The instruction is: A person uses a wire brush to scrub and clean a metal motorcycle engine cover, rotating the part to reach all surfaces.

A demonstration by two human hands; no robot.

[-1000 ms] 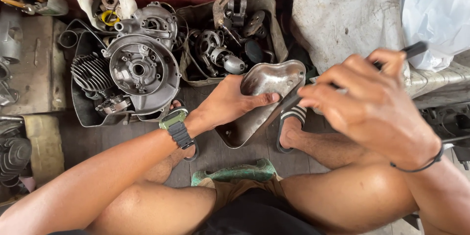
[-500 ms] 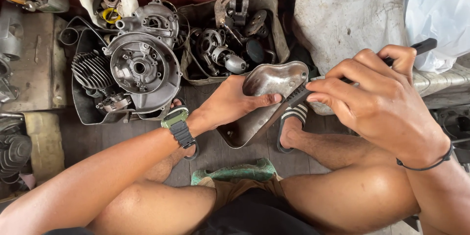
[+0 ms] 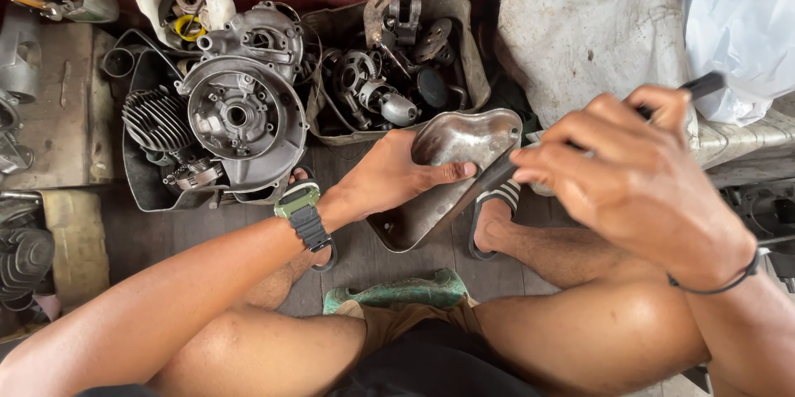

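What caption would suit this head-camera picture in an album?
Seated among engine parts, a person's left hand steadies a metal cover while the right hand works a dark tool along it.

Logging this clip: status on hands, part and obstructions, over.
Left hand grips metal cover. Right hand shut on dark-handled tool, tip at cover. Nothing blocking; parts tub behind.

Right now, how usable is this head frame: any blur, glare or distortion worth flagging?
Head view: even daylight with soft shadows; the right hand and its dark tool are slightly motion-blurred; the left hand and the metal cover it grips are sharp, with a mild sheen on the cover; the engine casing is crisp; the white plastic bag is bright, nearly blown out; the wide lens stretches the knees at the edges.
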